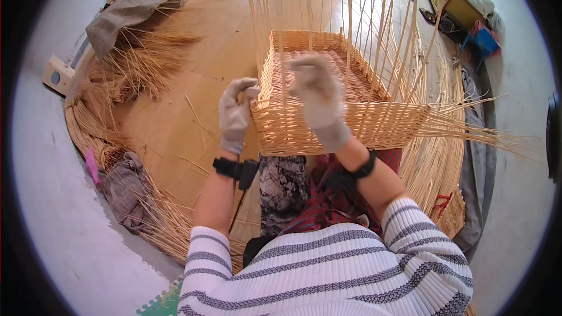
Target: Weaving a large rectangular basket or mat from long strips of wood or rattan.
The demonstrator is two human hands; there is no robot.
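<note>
A rectangular wicker basket (345, 124), woven from pale strands, rests across my lap with its inside facing up. Tall unwoven stakes (383, 20) stand up from its rim, and a bundle of loose strand ends (474, 130) sticks out past its right front corner. My left hand (235, 112), in a pale work glove, is closed with curled fingers at the basket's left front corner. Over the front wall is my right hand (321, 96), gloved too; motion smears its fingers, so whether they grip a strand does not show.
Heaps of loose wicker strands (137, 61) lie on the floor at left, partly under a grey cloth (126, 17). More long strands (430, 164) spread along my right side. A crumpled dark cloth (126, 190) lies by the left wall. A blue stool (485, 41) stands far right.
</note>
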